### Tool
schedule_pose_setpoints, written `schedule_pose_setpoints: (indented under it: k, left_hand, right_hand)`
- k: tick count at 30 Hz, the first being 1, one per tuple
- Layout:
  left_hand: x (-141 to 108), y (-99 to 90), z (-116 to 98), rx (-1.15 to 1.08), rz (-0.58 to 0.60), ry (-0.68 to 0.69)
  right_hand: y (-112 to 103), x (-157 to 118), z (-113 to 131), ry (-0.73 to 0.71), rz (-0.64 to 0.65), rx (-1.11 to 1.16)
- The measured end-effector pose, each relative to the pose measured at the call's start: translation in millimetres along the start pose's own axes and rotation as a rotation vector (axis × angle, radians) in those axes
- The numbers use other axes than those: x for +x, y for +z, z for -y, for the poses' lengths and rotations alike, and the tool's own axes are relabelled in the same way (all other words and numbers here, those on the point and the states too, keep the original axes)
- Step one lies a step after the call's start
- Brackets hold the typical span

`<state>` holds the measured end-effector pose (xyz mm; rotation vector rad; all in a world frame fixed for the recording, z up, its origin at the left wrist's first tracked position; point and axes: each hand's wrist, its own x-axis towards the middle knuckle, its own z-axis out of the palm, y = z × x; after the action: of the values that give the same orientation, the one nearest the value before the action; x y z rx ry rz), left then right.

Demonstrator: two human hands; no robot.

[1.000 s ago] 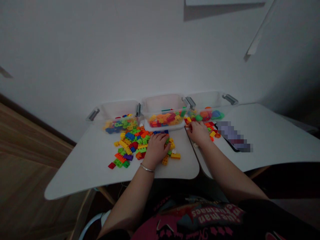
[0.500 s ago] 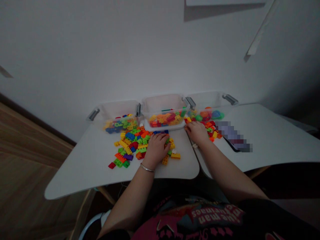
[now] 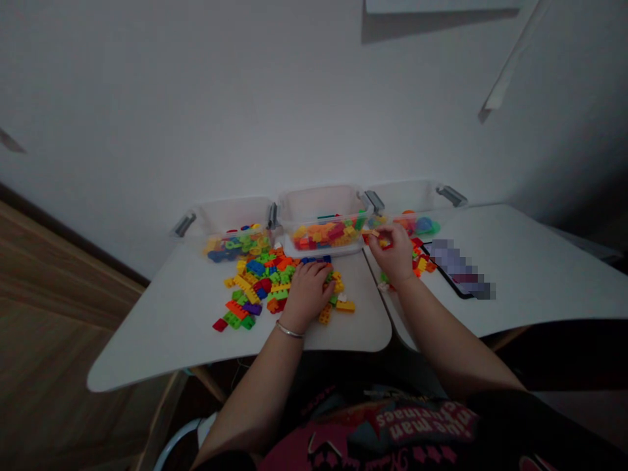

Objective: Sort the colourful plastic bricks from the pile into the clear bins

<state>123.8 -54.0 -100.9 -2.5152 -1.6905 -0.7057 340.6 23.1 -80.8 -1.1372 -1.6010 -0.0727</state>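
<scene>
Colourful plastic building bricks [image 3: 260, 288] lie heaped on the white bench [image 3: 171, 340]; the left hand [image 3: 308, 294] rests open on the heap, while the right hand [image 3: 391, 252] pinches a small orange brick [image 3: 373, 233] just before the middle clear plastic tub [image 3: 318, 203].

This looks like a room at home: a white wall [image 3: 245, 98], a wood floor [image 3: 49, 327], toy bricks [image 3: 258, 288] on my table [image 3: 161, 333].

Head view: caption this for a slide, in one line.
Right hand pinches an orange plastic brick; left hand rests on multicoloured plastic bricks.
</scene>
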Motion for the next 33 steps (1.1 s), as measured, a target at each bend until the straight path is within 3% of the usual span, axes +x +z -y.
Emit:
schedule_pose_setpoints:
  k: [6, 10, 16, 23, 33]
  left_hand:
    - [0.1, -0.2, 0.2, 0.009, 0.01, -0.002]
    - [-0.2, 0.0, 0.3, 0.013, 0.003, -0.002]
    - [0.4, -1.8, -0.6, 0.007, 0.006, -0.001]
    - [0.2, -2.4, -1.3, 0.01, 0.005, 0.001]
    - [0.4, 0.9, 0.6, 0.006, 0.006, 0.001]
  right_hand:
    - [13.0, 31.0, 10.2, 0.046, -0.174, 0.248]
    - [25.0, 53.3, 18.7, 0.034, -0.194, 0.311]
    - [42.0, 67.8, 28.9, 0.008, -0.078, 0.209]
    - [58.8, 69.7, 21.8, 0.053, 0.105, 0.051]
    - [49.2, 77.9, 16.9, 0.125, 0.247, 0.098]
